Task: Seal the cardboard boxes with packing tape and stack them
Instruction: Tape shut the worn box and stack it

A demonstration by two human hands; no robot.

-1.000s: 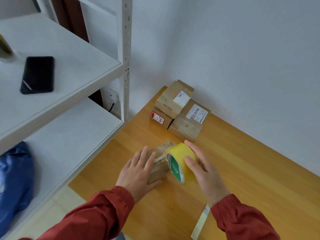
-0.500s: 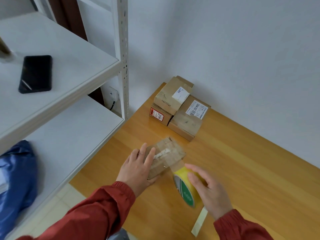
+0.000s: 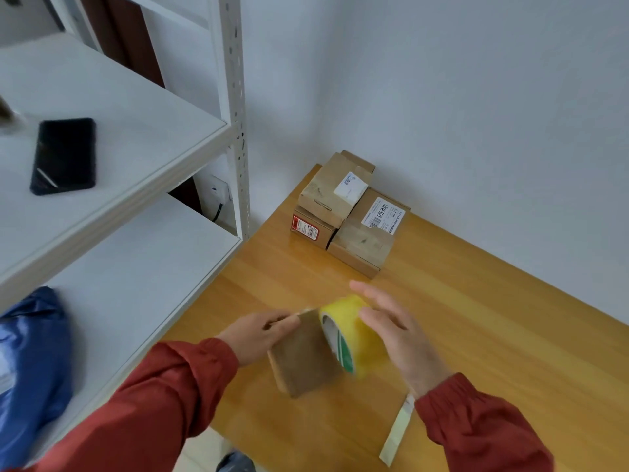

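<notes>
Between both hands, near table point(image 3: 476, 321) edge: small cardboard box point(image 3: 306, 359), tilted, far left edge gripped by left hand point(image 3: 258, 335), fingers curled round it. Touching its right edge: yellow tape roll point(image 3: 354, 328), held by right hand point(image 3: 398, 338), fingers curved over roll. Beside right sleeve: pale strip point(image 3: 396, 434). Well apart, far corner: stacked boxes point(image 3: 340, 199). Left shelf point(image 3: 143, 137): black phone point(image 3: 63, 155)

The brown cardboard box point(image 3: 303, 359) looks matt; the yellow roll of packing tape point(image 3: 352, 316) is glossy, translucent plastic. The orange-brown wooden table point(image 3: 476, 335) has a smooth, shiny varnish. The white shelf board point(image 3: 143, 107) is matt, the flat black phone point(image 3: 63, 155) glossy.
</notes>
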